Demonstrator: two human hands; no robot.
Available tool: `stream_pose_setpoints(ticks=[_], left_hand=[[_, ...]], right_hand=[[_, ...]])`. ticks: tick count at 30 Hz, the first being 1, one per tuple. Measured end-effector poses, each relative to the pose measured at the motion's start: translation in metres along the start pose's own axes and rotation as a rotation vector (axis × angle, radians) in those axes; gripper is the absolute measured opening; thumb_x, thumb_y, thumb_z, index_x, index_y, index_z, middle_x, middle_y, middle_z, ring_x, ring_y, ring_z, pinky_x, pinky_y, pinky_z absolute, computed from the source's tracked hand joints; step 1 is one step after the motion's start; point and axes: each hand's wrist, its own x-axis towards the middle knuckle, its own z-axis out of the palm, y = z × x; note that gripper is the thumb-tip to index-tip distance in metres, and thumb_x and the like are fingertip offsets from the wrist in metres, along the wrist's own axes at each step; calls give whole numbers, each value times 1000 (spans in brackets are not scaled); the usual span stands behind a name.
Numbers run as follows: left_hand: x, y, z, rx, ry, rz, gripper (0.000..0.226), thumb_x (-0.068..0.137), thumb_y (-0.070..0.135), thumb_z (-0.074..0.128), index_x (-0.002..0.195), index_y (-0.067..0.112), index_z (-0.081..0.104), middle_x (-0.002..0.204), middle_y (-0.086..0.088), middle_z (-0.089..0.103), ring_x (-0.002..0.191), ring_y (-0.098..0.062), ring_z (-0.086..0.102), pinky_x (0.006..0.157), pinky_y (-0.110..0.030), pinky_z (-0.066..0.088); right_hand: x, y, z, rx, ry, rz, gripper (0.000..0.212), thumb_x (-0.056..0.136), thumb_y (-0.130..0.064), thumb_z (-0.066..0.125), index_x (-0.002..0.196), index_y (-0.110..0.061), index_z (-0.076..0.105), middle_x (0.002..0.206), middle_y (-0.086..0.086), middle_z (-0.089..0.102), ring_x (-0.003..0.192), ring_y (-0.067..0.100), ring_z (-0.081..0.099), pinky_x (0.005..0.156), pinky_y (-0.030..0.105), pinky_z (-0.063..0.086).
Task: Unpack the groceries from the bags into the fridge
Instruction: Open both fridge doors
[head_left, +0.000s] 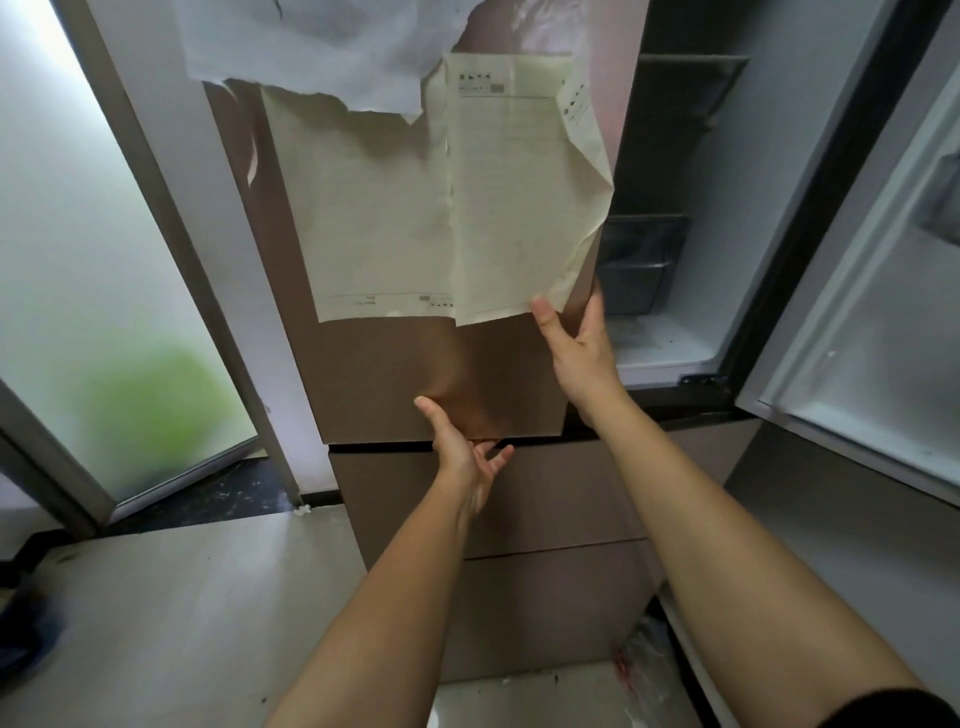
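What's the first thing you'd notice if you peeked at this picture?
A big yellowed paper sheet stuck on the brown fridge door, right in the middle. The right hand grips that door's edge and the left hand its bottom, while on the right the other door hangs open, showing pale shelves.

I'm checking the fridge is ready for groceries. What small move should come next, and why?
Probably swing the left door open. The right hand grips its inner edge, the left hand hooks under its bottom edge, and the right door already stands open.
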Motion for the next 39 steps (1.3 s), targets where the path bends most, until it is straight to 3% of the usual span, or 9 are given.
stream_pose_setpoints(ticks=[4,8,11,16,20,23,25,32,39], left_hand=[[-4,-5,-17,54,5,15,142,27,109,38,147,32,37,137,-5,60,117,-33,61,71,-38,52],[-25,-5,-36,108,18,-33,109,65,100,21,146,31,42,138,-3,61,117,-29,60,82,-43,47],[-41,2,-50,171,11,-51,120,57,104,22,149,29,39,145,-6,55,130,-34,51,96,-52,43],[-77,14,-73,269,19,-95,96,80,91,19,145,24,39,139,-10,56,120,-32,56,86,-45,54],[-104,26,-100,342,28,-46,88,86,83,35,146,20,46,142,-14,54,121,-34,57,83,-45,58],[-130,35,-113,501,90,75,73,93,74,36,132,15,57,131,-19,62,109,-33,64,67,-35,58],[-142,43,-124,567,178,144,84,90,79,35,141,14,50,144,-23,50,124,-43,55,89,-43,57],[-213,69,-128,405,416,532,71,101,65,15,132,16,55,124,-7,65,113,-25,62,95,-45,50],[-259,67,-112,757,619,1147,75,92,69,32,155,30,19,159,-1,19,140,-12,28,112,-25,24]], right_hand=[[-28,10,-3,-53,16,-61,86,93,-59,59,159,-36,10,157,-3,40,143,19,38,119,44,34],[-67,23,-2,-206,80,-227,89,89,-68,53,157,-44,1,161,1,22,148,24,25,122,49,24],[-92,23,-11,-353,121,-307,78,85,-77,40,151,-57,2,152,5,24,141,30,29,118,51,27],[-101,22,-25,-161,248,-286,96,84,-88,28,154,-23,28,149,9,32,137,23,35,115,52,34],[-103,16,-11,-18,-37,-168,94,81,-91,29,151,-28,31,153,9,38,140,28,41,111,59,39],[-119,17,6,-30,-123,-276,78,86,-86,28,124,-25,57,123,9,62,117,30,58,99,55,49],[-127,23,14,-125,-148,-343,76,91,-81,24,117,-21,63,116,10,65,113,35,58,96,55,48],[-173,23,25,-384,-175,-596,80,89,-73,30,148,-20,42,145,8,47,134,32,34,103,37,33],[-185,32,57,-275,-199,-688,66,96,-52,40,146,-9,46,143,13,40,128,31,40,108,41,37]])
